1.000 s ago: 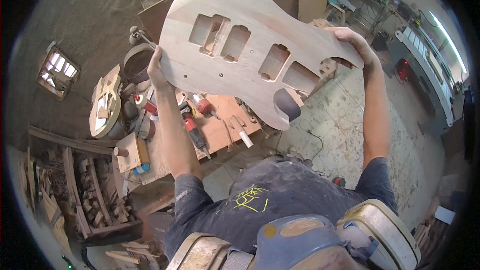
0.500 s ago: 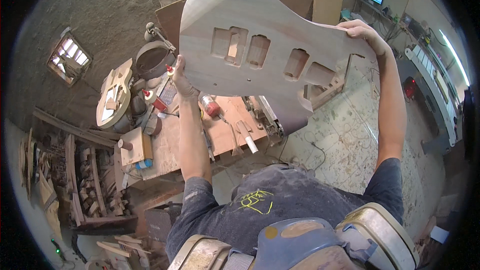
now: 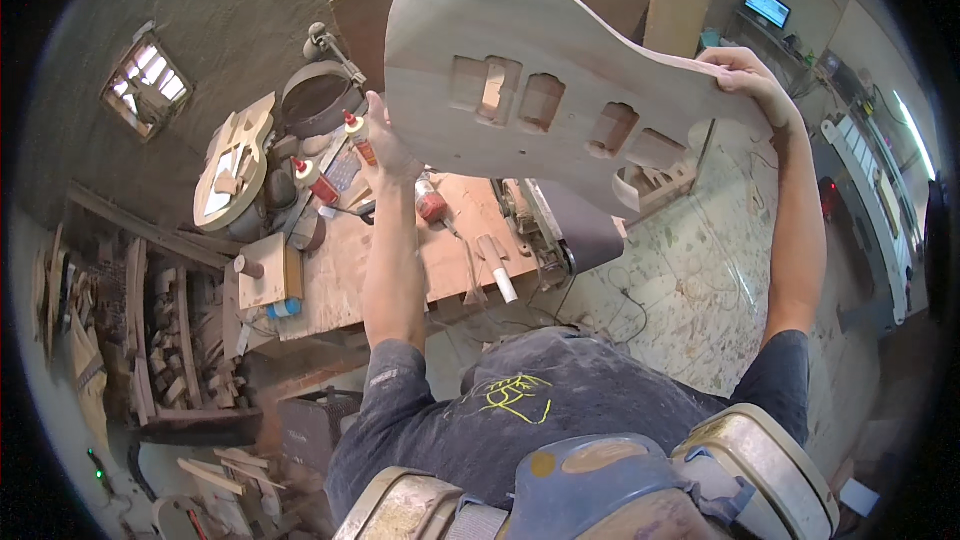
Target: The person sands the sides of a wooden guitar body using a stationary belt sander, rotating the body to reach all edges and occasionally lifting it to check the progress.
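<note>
And here's the bench [image 3: 455,275], centre left, its pinkish-tan top carrying a red tool [image 3: 431,202] and a white tube [image 3: 500,280]; two red-capped bottles, one left [image 3: 318,183], one right [image 3: 361,140], stand just beyond. A small window [image 3: 146,85] glows upper left, scrap wood [image 3: 185,350] fills the lower left, a screen [image 3: 767,6] shines upper right, and the speckled floor [image 3: 690,275] spreads centre right. Up at top centre, in the air, hangs the guitar body [image 3: 570,55]: pale, faintly reddish wood, broad at left, narrowing rightward, four recesses in a row, the leftmost showing light through. The left hand [image 3: 393,147] grips its lower left edge, fingers partly hidden; the right hand [image 3: 748,78] is clamped over its right end.
</note>
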The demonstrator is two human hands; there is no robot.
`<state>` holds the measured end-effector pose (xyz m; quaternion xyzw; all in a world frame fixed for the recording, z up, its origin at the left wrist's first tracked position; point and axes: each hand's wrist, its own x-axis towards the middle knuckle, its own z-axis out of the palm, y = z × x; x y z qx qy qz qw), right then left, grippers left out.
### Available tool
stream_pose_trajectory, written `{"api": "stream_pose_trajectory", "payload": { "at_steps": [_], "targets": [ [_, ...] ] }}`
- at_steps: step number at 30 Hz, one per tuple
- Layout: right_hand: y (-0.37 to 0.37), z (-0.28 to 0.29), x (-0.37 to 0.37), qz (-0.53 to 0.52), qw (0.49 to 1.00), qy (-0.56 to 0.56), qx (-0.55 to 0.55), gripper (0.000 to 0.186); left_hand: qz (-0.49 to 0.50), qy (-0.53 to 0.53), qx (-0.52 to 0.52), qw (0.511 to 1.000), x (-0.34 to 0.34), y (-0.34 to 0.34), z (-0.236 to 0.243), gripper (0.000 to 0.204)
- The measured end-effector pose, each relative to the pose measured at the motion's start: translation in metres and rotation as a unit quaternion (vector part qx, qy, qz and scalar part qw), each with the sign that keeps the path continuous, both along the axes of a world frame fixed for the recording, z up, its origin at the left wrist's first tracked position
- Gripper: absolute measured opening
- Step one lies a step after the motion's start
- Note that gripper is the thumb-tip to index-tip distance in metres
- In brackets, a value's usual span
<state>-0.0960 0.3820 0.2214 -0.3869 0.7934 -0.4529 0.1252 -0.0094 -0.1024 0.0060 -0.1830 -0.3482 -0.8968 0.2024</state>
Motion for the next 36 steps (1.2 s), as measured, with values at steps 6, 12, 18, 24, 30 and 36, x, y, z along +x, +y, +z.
{"api": "stream_pose_trajectory", "payload": {
  "at_steps": [6, 12, 18, 24, 30, 36],
  "targets": [
    [-0.011, -0.018, 0.016, 0.033, 0.961, 0.267, 0.064, 0.059, 0.098, -0.152, -0.072, 0.981, -0.011, -0.006, -0.015, 0.068],
    [-0.011, -0.088, 0.029, 0.034, 0.903, 0.411, 0.119, 0.067, 0.012, -0.234, -0.082, 0.969, 0.022, 0.024, -0.019, 0.043],
    [0.004, -0.18, 0.001, 0.035, 0.902, 0.367, 0.225, 0.062, -0.003, -0.224, 0.024, 0.974, 0.018, 0.021, -0.088, 0.035],
    [0.013, -0.221, -0.022, 0.051, 0.918, 0.34, 0.195, 0.054, 0.055, -0.172, 0.024, 0.983, 0.005, 0.039, -0.113, 0.071],
    [0.02, -0.231, -0.045, 0.053, 0.927, 0.311, 0.2, 0.051, 0.106, -0.289, -0.185, 0.933, -0.014, 0.022, -0.103, 0.064],
    [0.028, -0.228, -0.049, 0.045, 0.936, 0.255, 0.238, 0.052, 0.235, -0.365, -0.785, 0.442, -0.078, 0.067, -0.045, 0.063]
  ]
}}
